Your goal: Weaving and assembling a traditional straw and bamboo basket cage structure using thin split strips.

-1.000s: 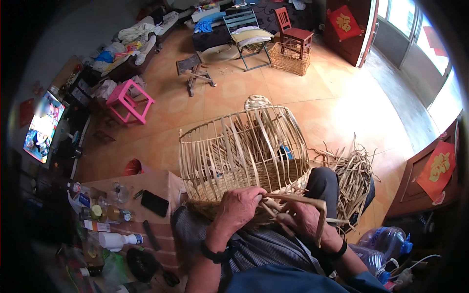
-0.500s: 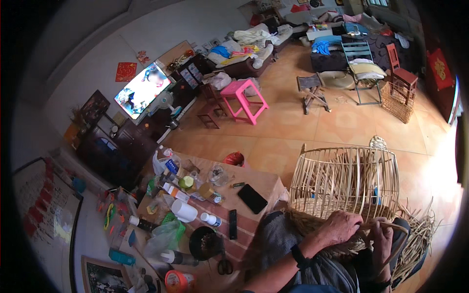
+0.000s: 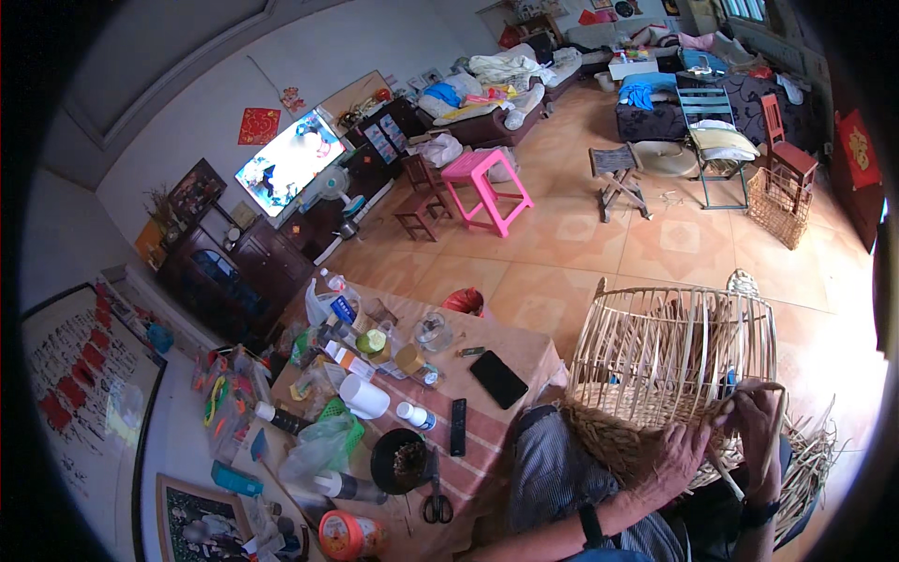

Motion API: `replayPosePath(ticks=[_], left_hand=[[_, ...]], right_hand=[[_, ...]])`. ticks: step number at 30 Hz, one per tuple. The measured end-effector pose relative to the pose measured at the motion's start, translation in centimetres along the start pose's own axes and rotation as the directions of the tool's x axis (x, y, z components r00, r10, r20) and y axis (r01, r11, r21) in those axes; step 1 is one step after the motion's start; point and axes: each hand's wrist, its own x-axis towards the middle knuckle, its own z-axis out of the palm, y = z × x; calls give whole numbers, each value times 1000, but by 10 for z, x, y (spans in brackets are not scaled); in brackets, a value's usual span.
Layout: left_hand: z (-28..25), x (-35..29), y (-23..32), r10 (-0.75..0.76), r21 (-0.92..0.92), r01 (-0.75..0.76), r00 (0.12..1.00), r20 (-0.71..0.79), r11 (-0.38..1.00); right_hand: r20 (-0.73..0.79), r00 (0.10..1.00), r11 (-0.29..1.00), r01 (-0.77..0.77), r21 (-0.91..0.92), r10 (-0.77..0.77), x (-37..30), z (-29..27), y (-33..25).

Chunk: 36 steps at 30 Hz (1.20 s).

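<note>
A half-woven basket with upright pale ribs lies just beyond my lap. A thick braided straw band runs along its near edge, across my striped trouser leg. My left hand is closed at the near right of the basket, pinching a straw strip where the strands meet. My right hand is raised beside it, its fingers closed around the same flat straw strip, which bends down past the wrist. Exactly how the fingertips grip is partly hidden. Loose straw lies heaped to the right.
On the left, a table bears a black phone, a remote control, scissors, a dark bowl, bottles and bags. Beyond stand a pink stool, a folding stool and chairs on the tiled floor.
My right hand has risen and moved toward the basket, and my left hand has shifted slightly down and right. The strip now bends over my right hand. The whole view has shifted slightly.
</note>
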Motion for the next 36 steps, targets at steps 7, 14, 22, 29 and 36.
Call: replayPosePath(ticks=[7,14,22,29,36], left_hand=[[-8,4,12,20,476,-141,968,252,868],[16,-2,1,58,399,-143,974,218,906],[15,-2,-24,63,-144,-45,991,121,989],[4,5,-26,133,-222,-86,969,208,971],[-19,31,-21,14,-409,129,944,329,903]], right_hand=[[37,953,859,287,-424,-300,-9,30,-22],[327,945,278,315,-907,-7,-24,23,-30],[230,941,599,336,-727,-248,0,23,10],[-50,998,979,18,-201,-28,-17,-21,31],[-88,993,924,-33,381,72,-43,-45,64]])
